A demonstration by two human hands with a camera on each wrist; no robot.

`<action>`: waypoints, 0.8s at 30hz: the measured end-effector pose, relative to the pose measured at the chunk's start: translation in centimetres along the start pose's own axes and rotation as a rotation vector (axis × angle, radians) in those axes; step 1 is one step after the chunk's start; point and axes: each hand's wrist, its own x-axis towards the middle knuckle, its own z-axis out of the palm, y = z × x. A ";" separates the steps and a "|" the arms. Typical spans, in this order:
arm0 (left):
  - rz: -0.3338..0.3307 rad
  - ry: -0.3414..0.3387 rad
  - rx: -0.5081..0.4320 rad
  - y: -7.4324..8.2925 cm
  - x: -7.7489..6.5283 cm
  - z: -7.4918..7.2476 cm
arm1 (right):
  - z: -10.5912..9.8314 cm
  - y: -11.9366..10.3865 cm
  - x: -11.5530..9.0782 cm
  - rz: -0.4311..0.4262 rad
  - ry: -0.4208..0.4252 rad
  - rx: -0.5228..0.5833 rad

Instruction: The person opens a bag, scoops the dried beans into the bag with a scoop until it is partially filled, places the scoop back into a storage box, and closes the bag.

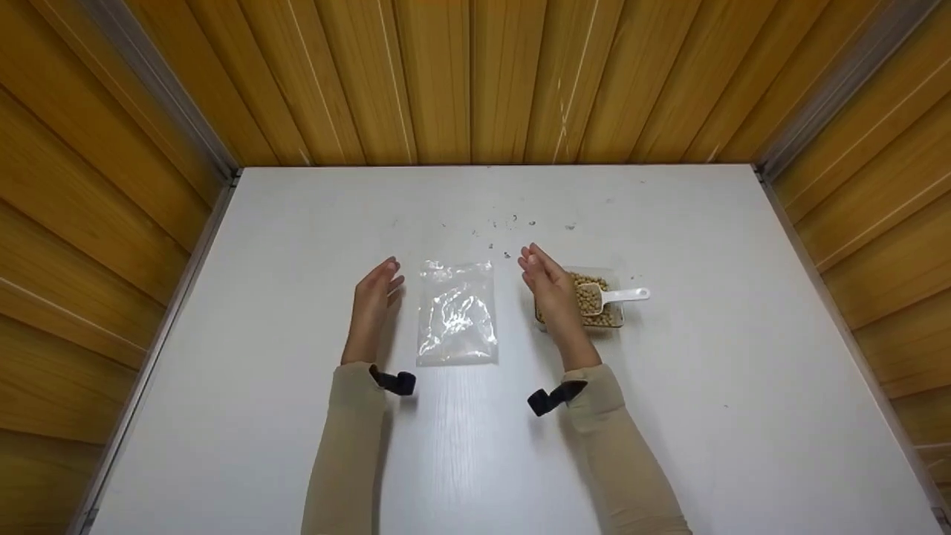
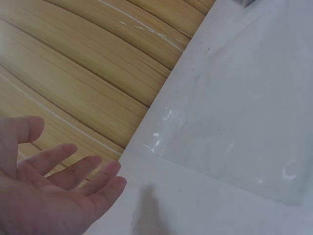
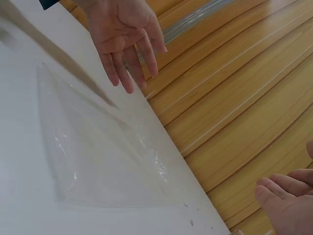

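Note:
A clear plastic bag (image 1: 456, 315) lies flat on the white table between the two hands. To its left, my left hand (image 1: 374, 301) is held above the table with relaxed fingers and nothing in it. My right hand (image 1: 553, 297) hovers on the other side, palm turned inward, also holding nothing. It partly covers a clear container (image 1: 614, 321) of round tan beans or pellets in the head view. On those rests a white scoop (image 1: 628, 295), partly filled, its handle pointing right past the rim. The left wrist view shows the left palm (image 2: 54, 196) and loosely spread fingers beside the bag.
Small dark specks (image 1: 514, 218) are scattered on the table (image 1: 706, 431) behind the bag. Yellow wood-patterned panels (image 1: 468, 82) wall off the back and both sides. Each wrist carries a small black camera mount (image 1: 546, 402).

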 end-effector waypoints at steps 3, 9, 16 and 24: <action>-0.029 -0.014 -0.021 -0.7 0.2 0.0 | 1.1 0.7 0.3 0.043 0.002 0.009; -0.049 -0.067 -0.149 -1.9 0.3 0.2 | 2.6 2.3 0.7 0.117 0.002 -0.021; -0.044 -0.061 -0.179 -2.5 0.3 0.4 | 3.5 4.0 1.1 0.203 0.012 -0.056; -0.050 -0.084 -0.204 -2.8 0.4 0.7 | 3.9 5.4 0.7 0.252 0.004 -0.163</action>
